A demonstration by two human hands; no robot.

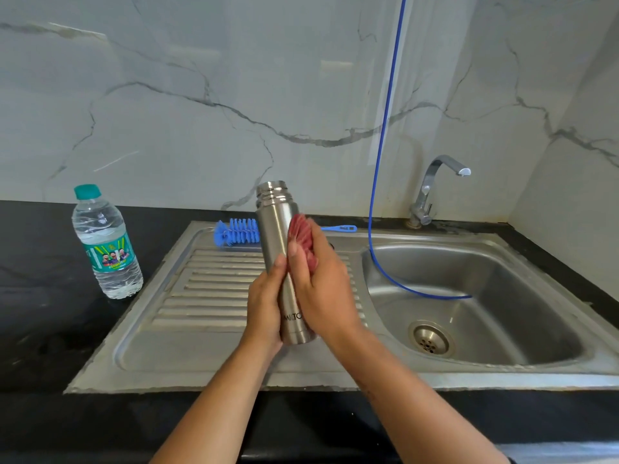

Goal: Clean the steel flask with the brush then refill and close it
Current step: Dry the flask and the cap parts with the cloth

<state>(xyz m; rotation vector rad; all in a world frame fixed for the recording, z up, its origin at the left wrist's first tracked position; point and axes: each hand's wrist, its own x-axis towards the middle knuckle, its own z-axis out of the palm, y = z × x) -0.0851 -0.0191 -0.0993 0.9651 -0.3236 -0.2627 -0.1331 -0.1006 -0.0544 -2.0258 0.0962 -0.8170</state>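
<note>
Now the left hand (264, 306) grips the steel flask (279, 249) low on its body, holding it upright and uncapped over the sink's (207, 356) ribbed drainboard, while the right hand (323, 289) curls round a red scrubber (299, 229) pressed against the flask's side. Behind lies a blue bottle brush (236, 231); a water bottle (106, 244) stands left.

The steel flask (275, 236) is showing part of a brand word near its base — "MILTO", partly hidden behind fingers. The water bottle (106, 244) label's print is staying unreadable.
</note>
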